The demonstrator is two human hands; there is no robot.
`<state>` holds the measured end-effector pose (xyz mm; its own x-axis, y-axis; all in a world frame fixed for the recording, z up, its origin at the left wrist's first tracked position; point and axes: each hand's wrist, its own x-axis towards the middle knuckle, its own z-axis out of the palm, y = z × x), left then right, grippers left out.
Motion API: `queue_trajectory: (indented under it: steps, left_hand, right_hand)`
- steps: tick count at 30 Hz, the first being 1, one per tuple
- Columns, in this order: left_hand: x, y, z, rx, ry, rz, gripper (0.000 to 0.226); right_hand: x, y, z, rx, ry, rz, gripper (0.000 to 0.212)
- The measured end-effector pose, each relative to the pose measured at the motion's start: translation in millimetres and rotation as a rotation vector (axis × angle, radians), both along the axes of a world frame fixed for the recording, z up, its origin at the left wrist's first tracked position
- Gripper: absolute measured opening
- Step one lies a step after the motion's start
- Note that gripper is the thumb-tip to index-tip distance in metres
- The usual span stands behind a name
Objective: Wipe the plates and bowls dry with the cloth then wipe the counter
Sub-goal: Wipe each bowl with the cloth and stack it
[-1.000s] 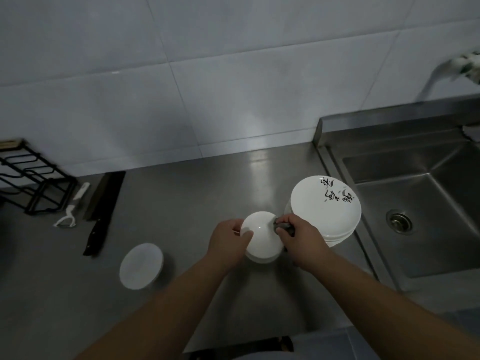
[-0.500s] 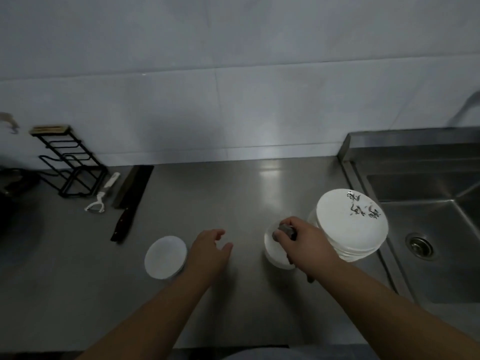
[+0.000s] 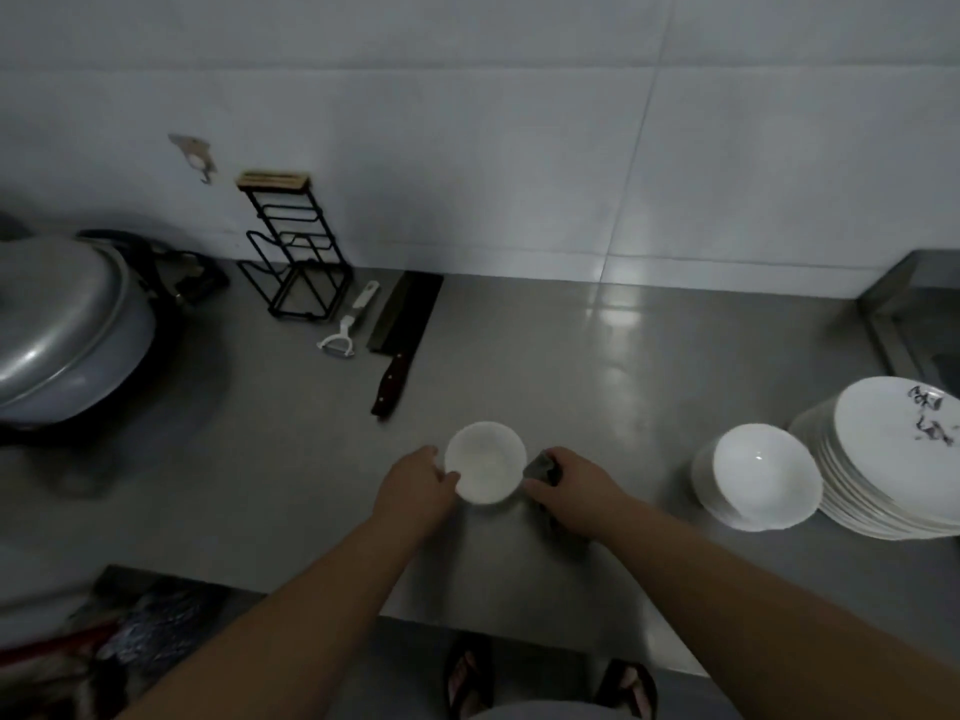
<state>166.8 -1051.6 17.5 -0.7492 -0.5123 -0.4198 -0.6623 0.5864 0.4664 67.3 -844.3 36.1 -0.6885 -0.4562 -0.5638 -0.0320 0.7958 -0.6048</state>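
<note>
We see a pale tiled wall (image 3: 467, 148) behind a steel table (image 3: 571, 356) that catches a dim glare. A black wire rack (image 3: 293, 262) stands against the wall, and a sink (image 3: 914, 314) edge shows far right.

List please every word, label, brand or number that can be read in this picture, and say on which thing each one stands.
No text can be read for certain.
Top plate of the plate stack: dark brush-like marks near its far rim, maybe characters or a painted motif, too blurred to read.
Rack, knife, peeler, pot lid, bowls: no writing shows.
</note>
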Motion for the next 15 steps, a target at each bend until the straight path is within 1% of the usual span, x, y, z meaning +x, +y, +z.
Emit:
queue_trajectory:
  steps: [3,8,11,15]
  left_hand:
    - [0,-5,-7,0.016,0.059,-0.044,0.039]
    - [2,-10,-16,-0.018,0.140,-0.073,0.028]
    - [3,-13,-19,0.019,0.192,-0.060,0.026]
    - [4,-16,-19,0.057,0.281,-0.066,0.029]
  right_hand:
    - [7,-19,-19,0.016,-0.019,-0.054,0.047]
    - [19,-29,-31,0.022,0.081,-0.141,0.041]
    - [25,-32,-30,-0.028,0.066,-0.224,0.036]
    - [31,-33,-27,-0.075,0.087,-0.285,0.030]
